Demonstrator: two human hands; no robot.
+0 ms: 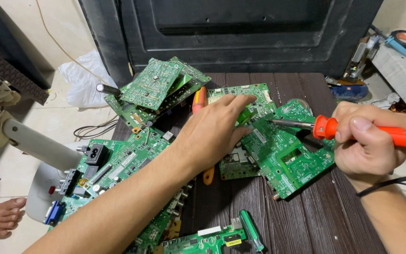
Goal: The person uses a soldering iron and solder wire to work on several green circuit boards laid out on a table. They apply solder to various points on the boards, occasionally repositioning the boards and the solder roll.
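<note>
Right hand (pixel 365 150) grips soldering iron (pixel 353 129), tip on centre board (pixel 283 155). Left hand (pixel 214 134) spread flat, pressing board. Board stiff, light, fragile: hold edges. Iron: handle only.

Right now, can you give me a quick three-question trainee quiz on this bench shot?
1. True or false: the right hand holds an orange-handled soldering iron with its metal tip over a green circuit board.
2. Multiple choice: the left hand rests on
A. a white plastic bag
B. the pile of green boards
C. a blue tape roll
3. Short answer: what tool lies near the table's front edge, beside the lowest board?

Key
1. True.
2. B; its fingers reach onto a board at the pile's middle.
3. A green-handled screwdriver on the dark wooden table.
</note>
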